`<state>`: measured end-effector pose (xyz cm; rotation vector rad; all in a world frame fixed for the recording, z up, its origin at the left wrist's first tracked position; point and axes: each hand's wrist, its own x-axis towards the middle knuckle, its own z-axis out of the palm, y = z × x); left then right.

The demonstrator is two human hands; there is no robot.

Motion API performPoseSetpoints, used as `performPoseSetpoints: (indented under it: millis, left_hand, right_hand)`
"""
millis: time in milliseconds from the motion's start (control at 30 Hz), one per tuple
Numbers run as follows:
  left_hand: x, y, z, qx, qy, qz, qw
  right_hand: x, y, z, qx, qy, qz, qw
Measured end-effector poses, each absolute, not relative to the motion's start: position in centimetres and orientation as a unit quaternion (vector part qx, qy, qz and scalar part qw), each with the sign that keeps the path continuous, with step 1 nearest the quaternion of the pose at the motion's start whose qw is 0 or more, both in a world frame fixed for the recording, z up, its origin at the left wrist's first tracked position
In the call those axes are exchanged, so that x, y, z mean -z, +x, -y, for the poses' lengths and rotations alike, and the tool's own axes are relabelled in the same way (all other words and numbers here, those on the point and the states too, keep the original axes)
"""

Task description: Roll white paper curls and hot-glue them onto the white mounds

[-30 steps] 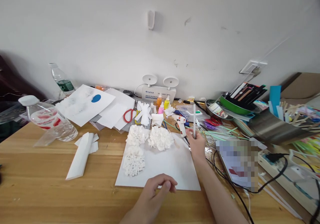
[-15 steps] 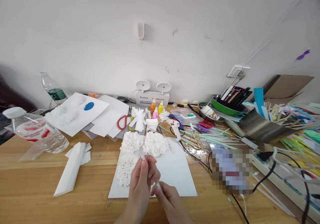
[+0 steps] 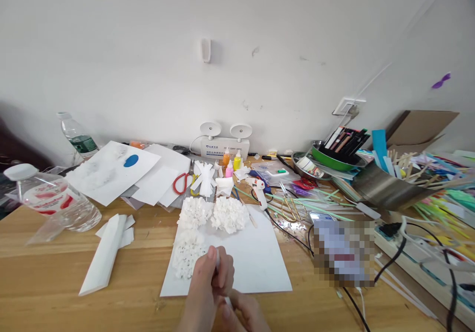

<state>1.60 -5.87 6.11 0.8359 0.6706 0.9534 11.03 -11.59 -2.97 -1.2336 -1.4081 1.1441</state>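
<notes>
My left hand [image 3: 210, 275] is closed around a narrow white paper strip [image 3: 217, 258], whose tip shows beside the thumb. Below it my right hand [image 3: 244, 313] pinches a white end, probably of the same strip; the part between is hidden by the fingers. Both hands are over the near edge of a white sheet [image 3: 261, 258]. On that sheet sit three fluffy white paper clusters: one at the back left [image 3: 194, 212], one at the back right [image 3: 230, 214] and one at the front left [image 3: 188, 255], close to my left hand.
A folded white paper [image 3: 104, 258] and a water bottle [image 3: 59, 198] are at left. Behind the sheet are red-handled scissors [image 3: 181, 182], paint bottles [image 3: 236, 161] and a glue gun [image 3: 259, 191]. A phone [image 3: 339, 248], cables and a power strip [image 3: 415, 272] lie right.
Both hands have drawn down toward me, and the strip's tip now stands out less from my left fingers. The view has shifted slightly.
</notes>
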Motion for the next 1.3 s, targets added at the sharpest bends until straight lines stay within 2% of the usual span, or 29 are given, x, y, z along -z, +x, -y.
performPoseSetpoints:
  millis: [100,233,400,567,700,800,967,1300]
  left_hand:
    - [-7.3,0.8,6.2,-0.414,0.545,-0.352,0.639]
    - [-9.5,0.8,6.1,-0.317,0.726,-0.369,0.486]
    - [-10.1,1.4,5.1,-0.259,0.793,-0.392,0.388]
    - [-9.0,1.3,4.4,-0.263,0.798,-0.414,0.349]
    - [-7.9,2.1,3.0,-0.137,0.843,-0.480,0.200]
    - [-7.6,2.8,1.4,-0.079,0.869,-0.474,0.121]
    - [-7.6,3.0,-0.6,-0.060,0.873,-0.476,0.085]
    - [-6.3,2.1,-1.5,-0.036,0.870,-0.480,0.109]
  right_hand:
    - [0.7,12.4,11.4,-0.349,-0.510,0.586,0.524]
    - [-3.5,14.8,10.2,-0.243,-0.498,0.626,0.548]
    - [-6.5,15.5,8.2,-0.053,-0.490,0.672,0.553]
    - [-6.3,15.0,6.9,0.010,-0.507,0.668,0.545]
    - [-4.6,15.3,5.3,0.046,-0.521,0.669,0.528]
    - [-3.4,16.0,3.5,0.091,-0.527,0.676,0.507]
    - [-2.9,16.5,1.2,0.088,-0.527,0.700,0.474]
    - [-2.0,15.1,0.1,0.073,-0.558,0.681,0.468]
